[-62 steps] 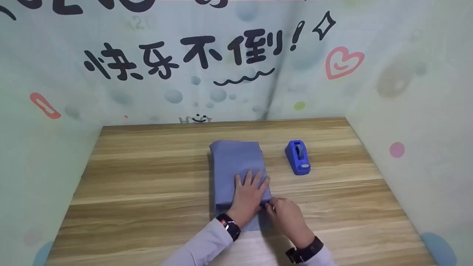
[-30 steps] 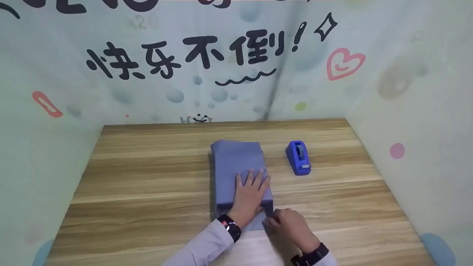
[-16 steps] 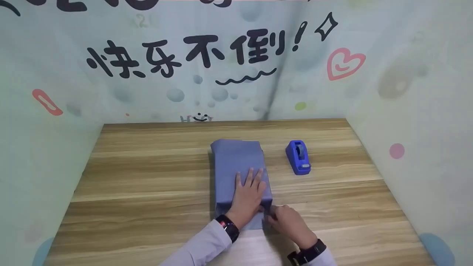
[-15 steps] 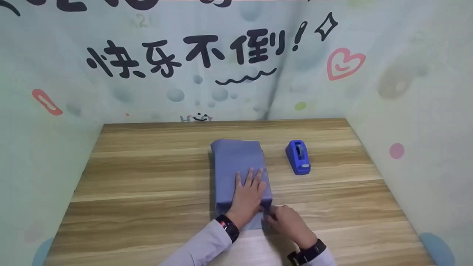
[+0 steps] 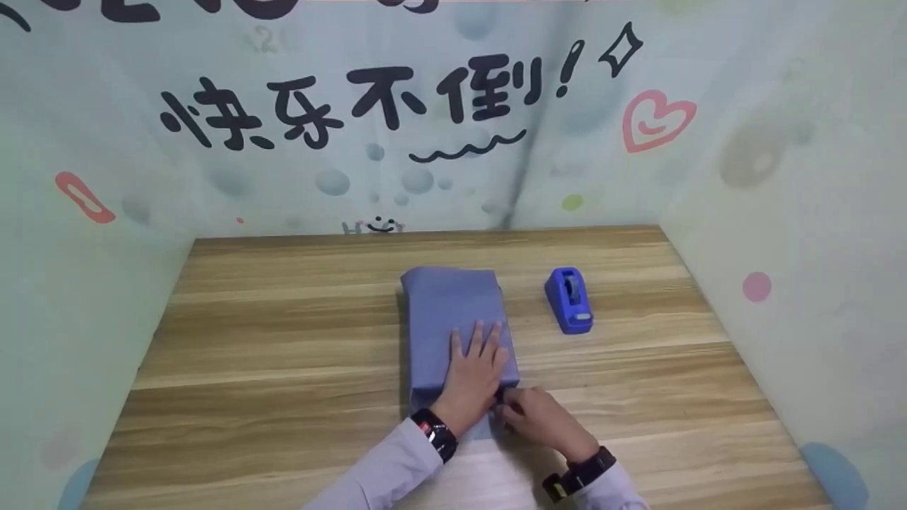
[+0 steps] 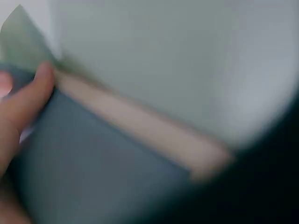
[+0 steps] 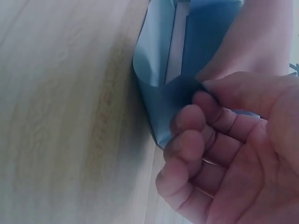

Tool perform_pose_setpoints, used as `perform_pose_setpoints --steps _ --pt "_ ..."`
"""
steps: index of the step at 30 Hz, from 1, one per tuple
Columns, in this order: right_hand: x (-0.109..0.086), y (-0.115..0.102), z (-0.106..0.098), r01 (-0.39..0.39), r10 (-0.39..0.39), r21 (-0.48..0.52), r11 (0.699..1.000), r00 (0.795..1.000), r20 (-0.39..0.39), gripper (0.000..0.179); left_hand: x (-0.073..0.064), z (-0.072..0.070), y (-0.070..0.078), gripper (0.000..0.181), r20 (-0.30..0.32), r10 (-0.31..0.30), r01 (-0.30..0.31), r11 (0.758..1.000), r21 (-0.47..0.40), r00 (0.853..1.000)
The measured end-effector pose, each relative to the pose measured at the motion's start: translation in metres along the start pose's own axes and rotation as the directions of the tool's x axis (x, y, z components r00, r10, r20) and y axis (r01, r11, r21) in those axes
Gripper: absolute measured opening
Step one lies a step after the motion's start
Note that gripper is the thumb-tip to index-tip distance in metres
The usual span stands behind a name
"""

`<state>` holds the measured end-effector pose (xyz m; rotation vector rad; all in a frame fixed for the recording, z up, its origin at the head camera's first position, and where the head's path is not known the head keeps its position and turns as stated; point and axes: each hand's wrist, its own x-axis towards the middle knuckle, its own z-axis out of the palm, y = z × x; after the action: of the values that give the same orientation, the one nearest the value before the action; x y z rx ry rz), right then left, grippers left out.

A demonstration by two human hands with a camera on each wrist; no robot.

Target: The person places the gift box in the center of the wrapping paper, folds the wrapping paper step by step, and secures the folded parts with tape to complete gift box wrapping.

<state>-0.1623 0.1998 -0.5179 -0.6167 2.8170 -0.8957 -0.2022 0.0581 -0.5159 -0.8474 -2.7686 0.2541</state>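
At five o'clock on the blue-wrapped package, the right hand pinches a paper flap between thumb and curled fingers. The left hand presses its top, fingers straight and spread. The package points toward twelve on the desk, a pale strip showing at its near end; a blue tape dispenser stands apart, past two o'clock.

Looks like a long, box-shaped parcel in plain slate-blue paper. Lies flat on the wood-grain table, with a short end toward the person. Is smooth on top but unclosed at the near end, with a loose flap jutting out and a pale strip visible inside. Is pressed from above by the left hand and pinched by its paper near the right corner by the right hand.
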Motion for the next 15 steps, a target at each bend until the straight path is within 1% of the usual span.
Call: perform_pose_setpoints --steps 3,4,6,8,10,12,15 --pt "0.0 0.001 0.0 -0.011 0.011 -0.016 1.0 1.0 -0.005 0.019 0.001 -0.007 -0.009 0.073 0.058 0.073 -0.07 0.996 -0.057 0.996" --pt "0.0 0.001 0.0 -0.015 0.015 -0.023 1.0 1.0 -0.007 0.018 0.001 -0.009 -0.012 0.075 0.075 0.096 -0.09 0.992 -0.087 0.993" --pt "0.0 0.001 0.0 -0.023 0.023 -0.029 0.999 1.0 -0.002 0.017 0.001 -0.011 -0.019 0.077 0.1 0.136 -0.117 0.978 -0.174 0.986" --pt "0.0 0.002 0.0 -0.022 0.022 -0.028 0.999 1.0 0.005 0.016 0.0 -0.012 -0.025 0.079 0.11 0.164 -0.13 0.956 -0.262 0.98" --pt "0.0 0.003 0.0 -0.006 0.006 -0.017 1.0 1.0 0.01 0.014 -0.001 -0.011 -0.029 0.078 0.109 0.181 -0.137 0.935 -0.327 0.977" --pt "0.0 0.004 0.0 0.009 -0.009 0.009 1.0 1.0 0.022 0.014 -0.003 -0.01 -0.031 0.079 0.11 0.194 -0.141 0.918 -0.37 0.975" --pt "0.0 0.006 0.0 0.022 -0.025 0.057 0.998 0.999 0.044 0.014 -0.004 -0.009 -0.033 0.08 0.098 0.204 -0.149 0.903 -0.404 0.974"
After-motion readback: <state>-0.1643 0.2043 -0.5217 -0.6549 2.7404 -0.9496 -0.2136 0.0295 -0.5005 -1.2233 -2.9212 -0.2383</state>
